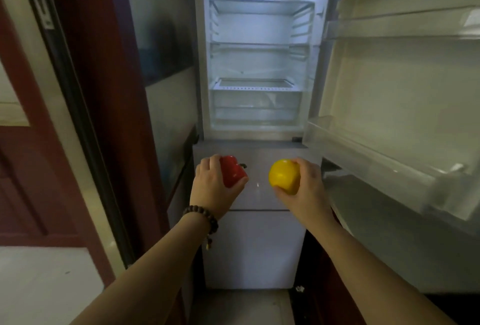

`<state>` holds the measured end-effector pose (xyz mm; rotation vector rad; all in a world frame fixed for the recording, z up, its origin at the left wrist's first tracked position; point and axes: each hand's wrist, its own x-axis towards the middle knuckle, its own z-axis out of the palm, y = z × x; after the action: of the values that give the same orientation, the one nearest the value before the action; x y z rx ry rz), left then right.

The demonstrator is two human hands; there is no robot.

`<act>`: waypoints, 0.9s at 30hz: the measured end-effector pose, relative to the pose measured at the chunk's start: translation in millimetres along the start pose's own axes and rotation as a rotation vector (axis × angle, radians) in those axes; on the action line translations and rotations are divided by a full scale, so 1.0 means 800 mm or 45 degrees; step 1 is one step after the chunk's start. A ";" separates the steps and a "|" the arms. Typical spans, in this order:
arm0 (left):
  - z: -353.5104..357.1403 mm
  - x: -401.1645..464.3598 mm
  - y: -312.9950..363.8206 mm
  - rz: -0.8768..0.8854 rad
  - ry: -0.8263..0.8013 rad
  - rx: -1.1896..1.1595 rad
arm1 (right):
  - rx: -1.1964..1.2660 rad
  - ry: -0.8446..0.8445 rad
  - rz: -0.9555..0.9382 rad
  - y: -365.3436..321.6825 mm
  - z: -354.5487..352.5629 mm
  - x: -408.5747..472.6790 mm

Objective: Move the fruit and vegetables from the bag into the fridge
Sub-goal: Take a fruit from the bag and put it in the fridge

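I've got both arms out in front of the open fridge [255, 127]. My left hand [211, 184] is wrapped round a red pepper [233, 172], thumb under it and fingers over the top, stem pointing to 3 o'clock. My right hand [306, 185] grips a yellow pepper [284, 175] from its right side, thumb below. Both sit at about 6 o'clock from the lit compartment, in front of the closed lower door [255, 246], not yet past the fridge sill. Bag isn't in view, so can't tell what's left in it.

Inside looks bare: glass shelves [259, 45] at 12 o'clock, clear drawer [255, 101] below them, nearest to me. The fridge door [405, 91] is swung out at 2–3 o'clock, its lowest rack [374, 161] jutting toward my right wrist.

Step in hand, imo: lift both up and fwd into the compartment. To do it well I'd raise the right hand w/ the elbow tucked in, away from that rack. Drawer's top looks open but can't be sure. Peppers are smooth and roll, so I'd set each on its flat base, well back from the edge, one at a time, then let go.
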<state>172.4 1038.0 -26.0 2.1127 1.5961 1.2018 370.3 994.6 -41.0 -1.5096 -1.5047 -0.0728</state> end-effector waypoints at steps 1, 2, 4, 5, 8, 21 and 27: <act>0.008 0.023 -0.001 0.001 0.000 -0.007 | 0.003 0.009 0.001 0.006 0.007 0.024; 0.015 0.045 -0.002 0.008 0.003 -0.013 | 0.003 0.021 0.002 0.012 0.014 0.046; 0.028 0.087 -0.005 0.024 0.010 -0.029 | -0.007 0.036 0.001 0.024 0.027 0.086; 0.035 0.108 -0.008 0.032 0.020 -0.042 | -0.009 0.030 0.000 0.030 0.034 0.105; 0.055 0.172 -0.016 0.063 0.065 -0.069 | -0.016 0.031 -0.006 0.050 0.055 0.160; 0.149 0.483 -0.030 0.374 0.049 -0.324 | -0.084 0.077 0.080 0.131 0.145 0.393; 0.194 0.623 -0.005 0.423 -0.013 -0.410 | -0.135 0.112 0.112 0.157 0.171 0.489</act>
<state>315.8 1522.3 104.7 2.2113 0.9857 1.4310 485.5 1398.3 64.2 -1.6342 -1.3814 -0.1669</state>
